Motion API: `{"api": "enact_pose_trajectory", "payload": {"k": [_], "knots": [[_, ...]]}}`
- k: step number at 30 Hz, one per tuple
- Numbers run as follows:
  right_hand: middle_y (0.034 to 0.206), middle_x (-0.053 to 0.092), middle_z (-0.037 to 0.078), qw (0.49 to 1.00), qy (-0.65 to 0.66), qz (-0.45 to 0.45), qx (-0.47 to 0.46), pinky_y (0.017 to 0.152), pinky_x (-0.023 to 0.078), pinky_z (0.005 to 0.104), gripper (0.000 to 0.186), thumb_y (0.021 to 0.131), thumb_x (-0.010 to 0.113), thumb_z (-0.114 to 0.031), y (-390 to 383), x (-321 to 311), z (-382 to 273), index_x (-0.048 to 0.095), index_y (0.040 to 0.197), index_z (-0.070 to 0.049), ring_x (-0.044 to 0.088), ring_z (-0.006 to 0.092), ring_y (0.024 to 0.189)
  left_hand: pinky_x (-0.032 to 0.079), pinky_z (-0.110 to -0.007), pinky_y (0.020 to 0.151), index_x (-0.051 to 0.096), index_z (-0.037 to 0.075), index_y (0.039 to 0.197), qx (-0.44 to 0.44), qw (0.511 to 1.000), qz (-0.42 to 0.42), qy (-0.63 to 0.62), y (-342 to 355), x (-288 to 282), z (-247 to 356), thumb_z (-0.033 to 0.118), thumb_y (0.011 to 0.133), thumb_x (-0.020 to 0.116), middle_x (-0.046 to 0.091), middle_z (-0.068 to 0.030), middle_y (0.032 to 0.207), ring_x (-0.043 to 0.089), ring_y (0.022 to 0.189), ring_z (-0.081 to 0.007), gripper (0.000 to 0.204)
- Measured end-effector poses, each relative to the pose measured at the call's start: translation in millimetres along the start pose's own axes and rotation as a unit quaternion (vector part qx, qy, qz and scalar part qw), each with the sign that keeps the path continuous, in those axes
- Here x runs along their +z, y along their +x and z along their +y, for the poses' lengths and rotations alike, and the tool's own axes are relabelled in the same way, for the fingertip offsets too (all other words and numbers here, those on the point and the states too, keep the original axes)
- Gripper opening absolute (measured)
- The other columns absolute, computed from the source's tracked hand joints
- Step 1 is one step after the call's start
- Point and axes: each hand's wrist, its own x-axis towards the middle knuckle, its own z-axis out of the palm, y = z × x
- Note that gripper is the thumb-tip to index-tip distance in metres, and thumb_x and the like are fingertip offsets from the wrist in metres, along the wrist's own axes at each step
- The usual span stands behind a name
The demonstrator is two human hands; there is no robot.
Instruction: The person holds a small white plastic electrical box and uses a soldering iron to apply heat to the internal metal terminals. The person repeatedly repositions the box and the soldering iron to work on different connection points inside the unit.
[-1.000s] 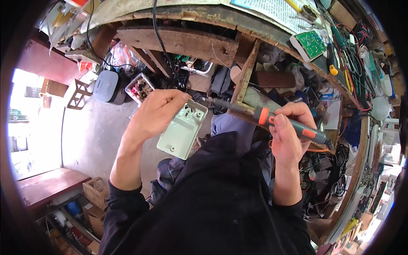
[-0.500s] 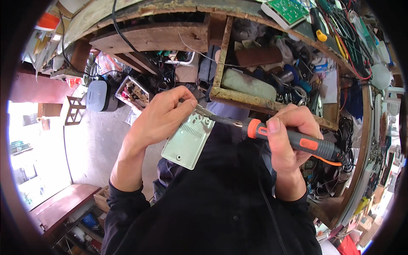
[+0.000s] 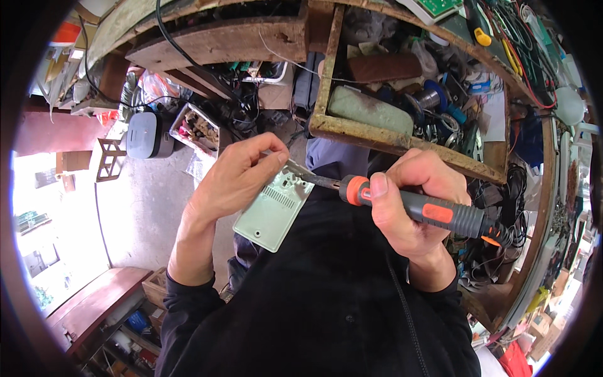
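My left hand (image 3: 242,176) pinches the upper end of a pale green plastic cover (image 3: 267,217), which hangs tilted over my lap. A row of vent slots and a small screw hole show on it. In my right hand (image 3: 424,201) is a soldering iron (image 3: 433,212) with a dark grey and orange handle. Its dark metal shaft points left, and the tip end meets the upper part of the cover beside my left fingers. Exactly where the tip touches cannot be made out.
An open wooden drawer (image 3: 377,135) ahead holds a green case (image 3: 370,108), a brown case (image 3: 384,66) and a solder spool (image 3: 430,97). A screwdriver (image 3: 480,31) and wires lie on the bench at far right. Left stands a box of scraps (image 3: 196,129).
The soldering iron and my right hand have shifted left and slightly down, toward the cover. The cover has moved slightly left, still in my left hand.
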Motion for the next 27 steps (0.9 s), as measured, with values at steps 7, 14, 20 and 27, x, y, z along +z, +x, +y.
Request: {"api": "enact_pose_trajectory", "payload": {"k": [7, 14, 20, 27], "knots": [[0.062, 0.067, 0.001, 1.000, -0.009, 0.002, -0.007, 0.046, 0.048, 0.0286, 0.016, 0.079, 0.082, -0.010, -1.7, 4.3, 0.1, 0.069, 0.069, -0.008, 0.062, 0.0155, 0.047, 0.038, -0.025, 0.058, 0.066, 0.000, 0.102, 0.016, 1.000, -0.003, -0.019, -0.8, 1.0, -2.3, 0.019, 0.104, 0.062, 0.054, 0.0024, 0.070, 0.046, 0.066, -0.0044, 0.019], [0.062, 0.067, 0.002, 1.000, -0.018, 0.005, -0.016, 0.046, 0.048, 0.0286, 0.018, 0.078, 0.082, -0.008, -0.6, 5.2, 0.1, 0.067, 0.068, -0.008, 0.062, 0.0155, 0.046, 0.038, -0.025, 0.057, 0.067, -0.001, 0.101, 0.025, 1.000, -0.005, 0.002, -1.0, -1.0, -0.8, 0.020, 0.103, 0.063, 0.054, 0.0026, 0.069, 0.047, 0.065, -0.0041, 0.021], [0.062, 0.068, 0.002, 1.000, -0.006, 0.001, -0.011, 0.046, 0.048, 0.0282, 0.019, 0.077, 0.081, -0.006, -1.1, 3.8, -1.9, 0.065, 0.068, -0.007, 0.062, 0.0154, 0.046, 0.038, -0.027, 0.056, 0.068, -0.002, 0.099, -0.026, 0.999, -0.022, 0.009, 0.5, -4.3, -0.2, 0.022, 0.102, 0.063, 0.056, 0.0021, 0.067, 0.048, 0.063, -0.0042, 0.024], [0.062, 0.067, 0.002, 1.000, -0.016, -0.012, -0.002, 0.046, 0.048, 0.0288, 0.018, 0.078, 0.081, -0.009, -2.1, 4.1, 0.6, 0.066, 0.069, -0.008, 0.063, 0.0158, 0.047, 0.038, -0.027, 0.055, 0.069, -0.001, 0.099, -0.024, 0.999, -0.038, 0.005, 2.8, -5.9, 0.7, 0.021, 0.102, 0.063, 0.056, 0.0021, 0.067, 0.048, 0.062, -0.0046, 0.023]]}}
